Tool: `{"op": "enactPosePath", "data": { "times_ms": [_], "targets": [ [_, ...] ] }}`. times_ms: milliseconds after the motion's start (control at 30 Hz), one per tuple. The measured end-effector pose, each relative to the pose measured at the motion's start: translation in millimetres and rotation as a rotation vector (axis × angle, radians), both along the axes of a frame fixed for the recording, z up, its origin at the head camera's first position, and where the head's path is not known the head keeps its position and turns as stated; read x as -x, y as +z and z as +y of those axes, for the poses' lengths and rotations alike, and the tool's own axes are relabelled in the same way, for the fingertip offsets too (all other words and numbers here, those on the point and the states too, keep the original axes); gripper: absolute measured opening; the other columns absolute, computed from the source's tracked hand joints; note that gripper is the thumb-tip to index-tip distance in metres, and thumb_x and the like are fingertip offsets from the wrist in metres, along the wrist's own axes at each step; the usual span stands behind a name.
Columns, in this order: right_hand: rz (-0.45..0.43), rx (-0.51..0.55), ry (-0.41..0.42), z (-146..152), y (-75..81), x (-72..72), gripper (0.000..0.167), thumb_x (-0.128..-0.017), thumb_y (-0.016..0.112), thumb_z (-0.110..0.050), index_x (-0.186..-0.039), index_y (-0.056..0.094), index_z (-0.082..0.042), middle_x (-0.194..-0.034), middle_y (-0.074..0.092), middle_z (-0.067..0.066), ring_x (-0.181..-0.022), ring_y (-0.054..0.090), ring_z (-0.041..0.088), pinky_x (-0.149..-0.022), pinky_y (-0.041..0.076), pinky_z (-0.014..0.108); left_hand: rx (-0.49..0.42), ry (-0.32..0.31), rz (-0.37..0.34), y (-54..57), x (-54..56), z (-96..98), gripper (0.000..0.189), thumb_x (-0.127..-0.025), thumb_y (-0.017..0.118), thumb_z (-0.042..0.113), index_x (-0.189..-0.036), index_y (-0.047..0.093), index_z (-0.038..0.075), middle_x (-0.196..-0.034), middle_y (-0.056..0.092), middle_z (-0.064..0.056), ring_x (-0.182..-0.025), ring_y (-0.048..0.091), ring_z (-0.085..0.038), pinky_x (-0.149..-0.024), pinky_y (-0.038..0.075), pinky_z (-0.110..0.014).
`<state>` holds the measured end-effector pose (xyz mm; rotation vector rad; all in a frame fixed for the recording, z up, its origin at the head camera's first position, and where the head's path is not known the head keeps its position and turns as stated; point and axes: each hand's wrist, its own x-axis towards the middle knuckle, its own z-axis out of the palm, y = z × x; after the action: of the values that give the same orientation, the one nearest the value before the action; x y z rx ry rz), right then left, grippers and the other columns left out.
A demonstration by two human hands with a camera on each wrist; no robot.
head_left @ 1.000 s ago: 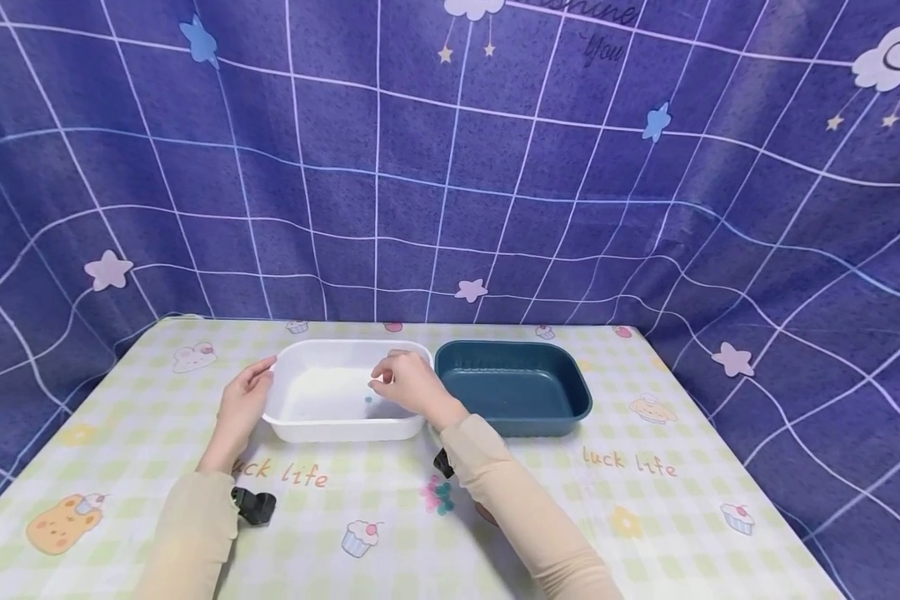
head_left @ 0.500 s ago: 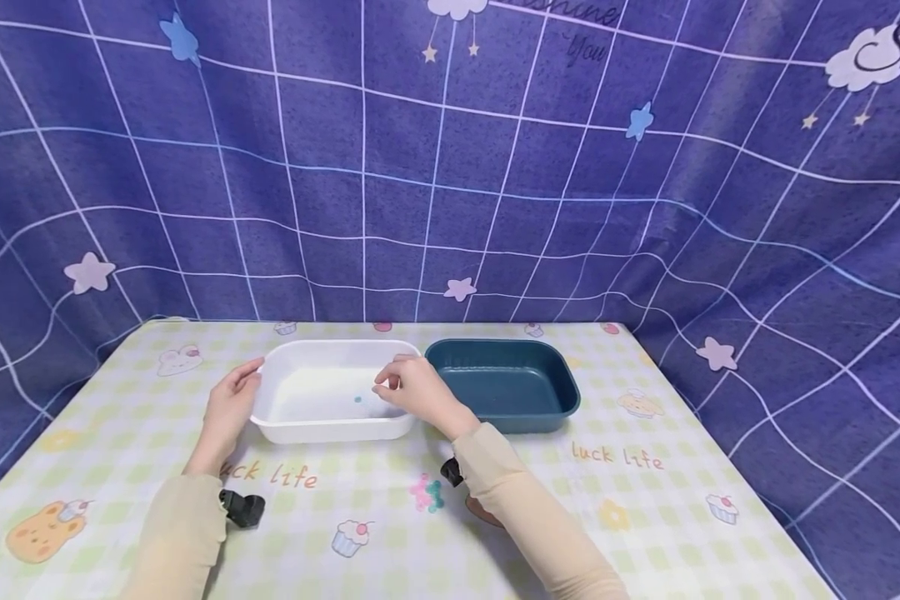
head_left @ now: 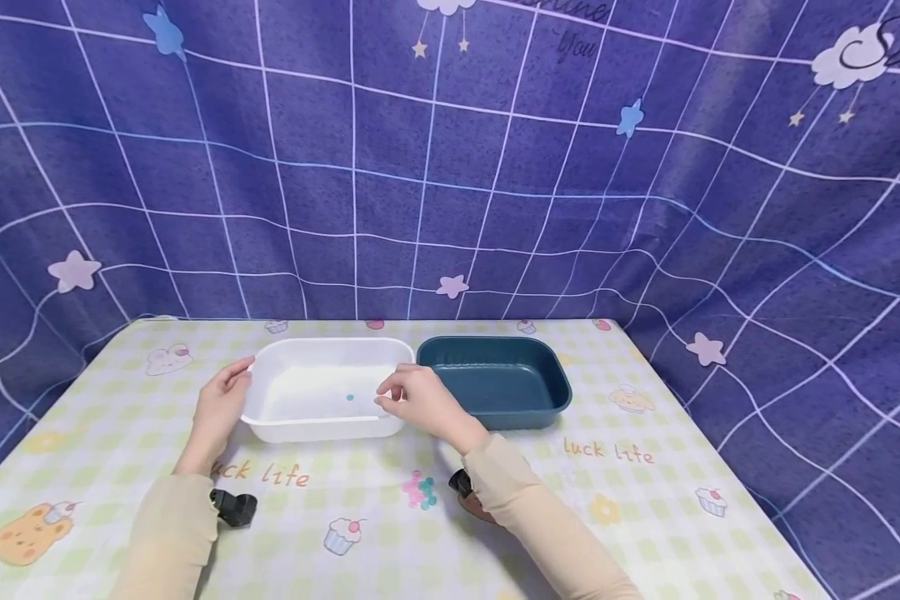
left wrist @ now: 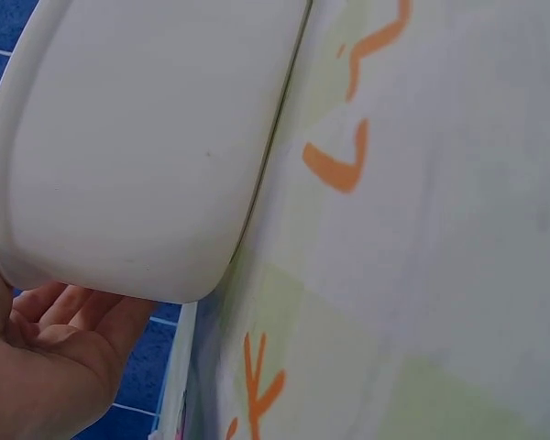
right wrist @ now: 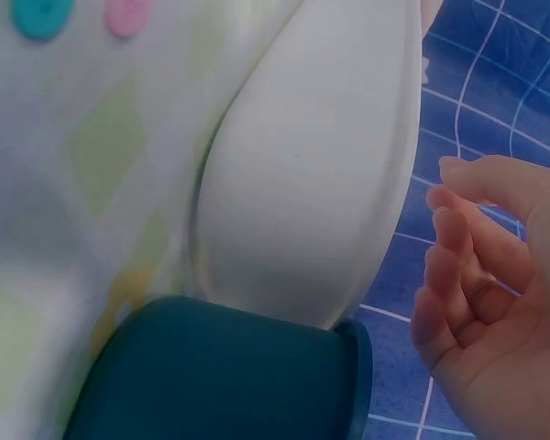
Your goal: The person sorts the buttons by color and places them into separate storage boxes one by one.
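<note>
In the head view my left hand (head_left: 221,402) rests against the left end of the white plastic tub (head_left: 322,429). Its loosely bent fingers (left wrist: 82,307) show beyond the tub's end wall in the left wrist view. My right hand (head_left: 426,402) hovers above the tub's right part. Thumb and index fingertips meet there, other fingers curled; whether something tiny sits between them cannot be seen. A small teal round piece (head_left: 350,397) lies on the tub floor. Small pink and teal round pieces (head_left: 420,490) lie clustered on the cloth in front.
A dark teal tub (head_left: 521,418) stands against the white one's right side. Under both is a table with a checked, printed cloth (head_left: 570,508). The back is a blue gridded curtain (head_left: 420,208). A brown shape (head_left: 476,510) is partly covered by the right sleeve.
My right hand has shifted slightly rightward over the white tub, away from the teal piece inside. My left hand stays at the tub's left end. The head view has turned slightly right.
</note>
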<state>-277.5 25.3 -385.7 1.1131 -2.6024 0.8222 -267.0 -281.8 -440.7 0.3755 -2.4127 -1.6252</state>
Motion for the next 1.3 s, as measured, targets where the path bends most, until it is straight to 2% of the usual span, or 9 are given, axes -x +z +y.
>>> {"op": "enactPosePath", "data": {
  "times_ms": [300,500,767,900,1133,1300],
  "targets": [
    [0.008,0.010,-0.008,13,-1.9,-9.5,0.011,-0.084,0.069,-0.018,-0.089,0.074,-0.009,-0.070,0.056,-0.001,-0.063,0.046,0.004,-0.061,0.040,0.012,0.005,0.002,-0.007,0.9,0.0,0.6,0.050,-0.101,0.028,0.033,-0.146,0.031,0.011,-0.147,0.038,-0.017,-0.130,0.042,-0.035,-0.104,0.040,-0.044],
    [0.004,0.027,0.011,19,-0.9,-15.6,0.011,-0.084,0.069,-0.017,-0.089,0.073,-0.009,-0.072,0.057,-0.002,-0.064,0.049,0.006,-0.061,0.042,0.013,0.024,0.007,-0.009,2.8,-1.5,0.6,0.050,-0.101,0.028,0.033,-0.146,0.032,0.012,-0.146,0.039,-0.016,-0.130,0.043,-0.034,-0.102,0.043,-0.037],
    [0.004,0.051,0.040,28,-1.0,-24.2,0.010,-0.084,0.068,-0.015,-0.089,0.073,-0.008,-0.075,0.061,0.001,-0.064,0.055,0.011,-0.061,0.044,0.013,-0.021,0.021,-0.010,2.4,-0.8,3.3,0.049,-0.101,0.028,0.031,-0.146,0.031,0.011,-0.148,0.036,-0.017,-0.132,0.040,-0.034,-0.106,0.038,-0.044],
    [-0.022,0.047,0.055,34,-5.0,-25.5,0.009,-0.085,0.067,-0.015,-0.089,0.073,-0.009,-0.075,0.061,0.000,-0.065,0.055,0.010,-0.062,0.044,0.013,-0.014,0.024,-0.001,2.2,0.3,3.4,0.049,-0.101,0.028,0.031,-0.146,0.032,0.010,-0.147,0.038,-0.017,-0.132,0.041,-0.034,-0.105,0.038,-0.044],
    [-0.117,0.048,0.062,42,-11.1,-29.3,0.013,-0.086,0.067,-0.016,-0.093,0.074,-0.009,-0.077,0.060,-0.004,-0.068,0.054,0.012,-0.060,0.043,0.013,0.000,0.030,-0.002,3.2,-1.1,2.6,0.048,-0.101,0.029,0.031,-0.145,0.033,0.011,-0.146,0.040,-0.017,-0.130,0.043,-0.034,-0.105,0.039,-0.045],
    [-0.127,0.051,0.075,47,-15.5,-33.1,0.013,-0.086,0.068,-0.018,-0.093,0.074,-0.009,-0.076,0.059,-0.005,-0.068,0.052,0.012,-0.061,0.044,0.016,0.030,0.033,-0.007,4.2,-1.3,3.5,0.048,-0.101,0.030,0.032,-0.145,0.034,0.012,-0.144,0.043,-0.016,-0.126,0.046,-0.033,-0.101,0.042,-0.042]
  ]
}}
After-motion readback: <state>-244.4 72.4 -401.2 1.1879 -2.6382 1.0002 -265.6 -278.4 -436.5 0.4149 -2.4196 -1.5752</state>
